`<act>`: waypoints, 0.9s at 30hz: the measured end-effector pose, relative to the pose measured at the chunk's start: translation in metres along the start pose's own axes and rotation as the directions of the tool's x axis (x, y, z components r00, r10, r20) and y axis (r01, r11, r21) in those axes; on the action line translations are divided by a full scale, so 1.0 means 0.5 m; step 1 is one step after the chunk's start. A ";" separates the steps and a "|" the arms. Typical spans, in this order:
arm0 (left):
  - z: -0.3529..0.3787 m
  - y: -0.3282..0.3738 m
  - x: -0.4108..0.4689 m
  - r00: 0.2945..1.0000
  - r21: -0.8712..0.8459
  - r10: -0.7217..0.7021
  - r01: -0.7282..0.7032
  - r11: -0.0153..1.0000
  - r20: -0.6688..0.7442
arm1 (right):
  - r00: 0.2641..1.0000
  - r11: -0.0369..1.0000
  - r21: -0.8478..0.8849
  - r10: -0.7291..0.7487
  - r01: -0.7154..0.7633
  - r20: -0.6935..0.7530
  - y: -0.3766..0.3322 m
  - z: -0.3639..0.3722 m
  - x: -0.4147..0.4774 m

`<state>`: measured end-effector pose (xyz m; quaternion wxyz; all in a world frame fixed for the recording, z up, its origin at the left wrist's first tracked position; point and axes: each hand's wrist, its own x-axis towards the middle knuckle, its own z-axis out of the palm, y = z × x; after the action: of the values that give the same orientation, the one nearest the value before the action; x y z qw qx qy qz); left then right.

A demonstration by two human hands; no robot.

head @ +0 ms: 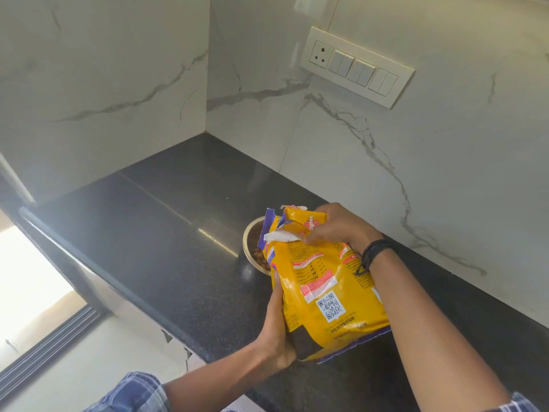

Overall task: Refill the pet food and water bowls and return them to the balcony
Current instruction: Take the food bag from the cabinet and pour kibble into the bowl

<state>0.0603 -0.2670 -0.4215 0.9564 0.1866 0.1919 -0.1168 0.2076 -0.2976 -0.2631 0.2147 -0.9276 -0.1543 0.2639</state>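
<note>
A yellow dog food bag [320, 281] is tilted over a steel bowl [251, 233] on the black counter [154, 233]. The bag's torn top points down and left into the bowl. Brown kibble [258, 253] lies in the bowl, most of which the bag hides. My left hand [277, 328] grips the bag's lower end from the left side. My right hand [335, 227] holds the bag near its torn top. No water bowl is in view.
Marble-look walls [386, 162] meet in a corner behind the counter. A switch panel [356, 66] with a socket is on the right wall. The counter's front edge runs diagonally at the left, with floor and a bright doorway track [50, 346] below.
</note>
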 end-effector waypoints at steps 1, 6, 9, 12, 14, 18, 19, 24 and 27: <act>0.002 0.001 0.001 1.000 -0.015 0.000 0.000 1.000 0.006 | 1.000 1.000 -0.007 -0.010 0.010 0.003 -0.004 -0.001 0.000; 0.010 0.004 0.001 1.000 -0.067 -0.013 0.015 0.998 0.025 | 0.999 0.998 -0.038 -0.041 0.041 0.002 -0.012 -0.001 0.004; 0.012 0.007 0.001 0.998 -0.084 -0.035 0.040 0.996 0.053 | 0.998 0.993 -0.102 -0.064 0.063 -0.008 -0.012 0.001 0.008; 0.009 0.006 0.003 0.997 -0.100 -0.050 0.056 0.993 0.062 | 0.997 0.979 -0.189 -0.080 0.074 -0.024 -0.013 0.003 0.015; 0.008 0.007 0.004 0.996 -0.107 -0.053 0.060 0.992 0.070 | 0.995 0.971 -0.230 -0.087 0.072 -0.053 -0.012 0.002 0.021; 0.003 0.008 0.003 0.996 -0.114 -0.060 0.067 0.991 0.059 | 0.990 0.971 -0.233 -0.085 0.057 -0.115 -0.006 -0.002 0.031; 0.003 0.009 0.001 0.997 -0.109 -0.061 0.066 0.992 0.051 | 0.990 0.972 -0.227 -0.082 0.054 -0.118 -0.004 -0.004 0.033; 0.002 0.017 -0.001 0.998 -0.099 -0.060 0.061 0.993 0.014 | 0.991 0.980 -0.192 -0.065 0.043 -0.113 0.001 -0.008 0.042; 0.001 0.018 -0.001 0.998 -0.101 -0.056 0.056 0.993 0.004 | 0.993 0.988 -0.152 -0.042 0.025 -0.110 0.004 -0.008 0.045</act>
<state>0.0629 -0.2590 -0.4179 0.9611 0.1322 0.2021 -0.1336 0.2284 -0.2918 -0.2703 0.1569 -0.9519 -0.1768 0.1949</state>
